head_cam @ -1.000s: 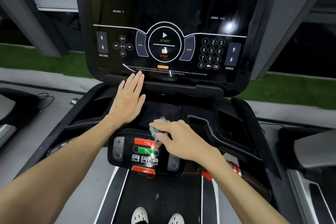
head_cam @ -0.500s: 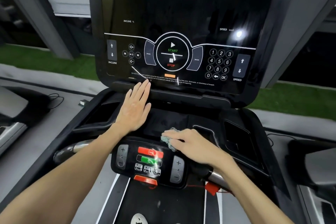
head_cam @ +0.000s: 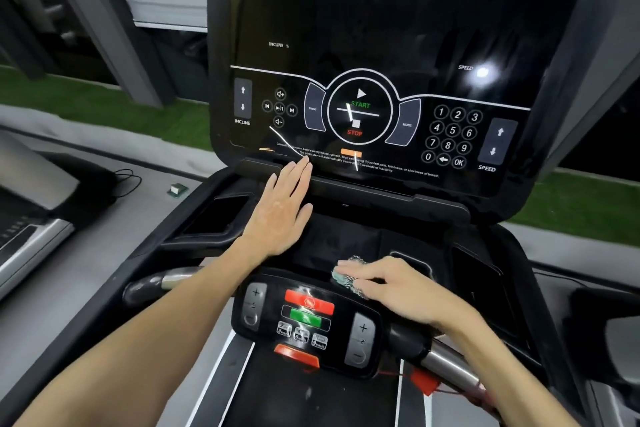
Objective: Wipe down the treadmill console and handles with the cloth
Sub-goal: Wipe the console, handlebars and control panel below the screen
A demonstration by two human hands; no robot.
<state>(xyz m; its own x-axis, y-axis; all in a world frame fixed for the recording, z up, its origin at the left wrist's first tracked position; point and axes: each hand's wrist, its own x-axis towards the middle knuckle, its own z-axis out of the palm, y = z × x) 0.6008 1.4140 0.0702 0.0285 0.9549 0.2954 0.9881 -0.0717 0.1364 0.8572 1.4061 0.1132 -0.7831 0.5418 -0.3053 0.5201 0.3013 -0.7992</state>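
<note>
So that cloth looks soft, light and floppy, so you'll want to keep it bunched under flat fingers rather than pinching an edge. Your right hand presses it onto the console tray, while your left hand lies open and flat at about 10 o'clock from it, well apart.

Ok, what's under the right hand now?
A crumpled grey-green cloth pokes out from under the right hand, on the black console tray. The rest of it is covered.
</note>
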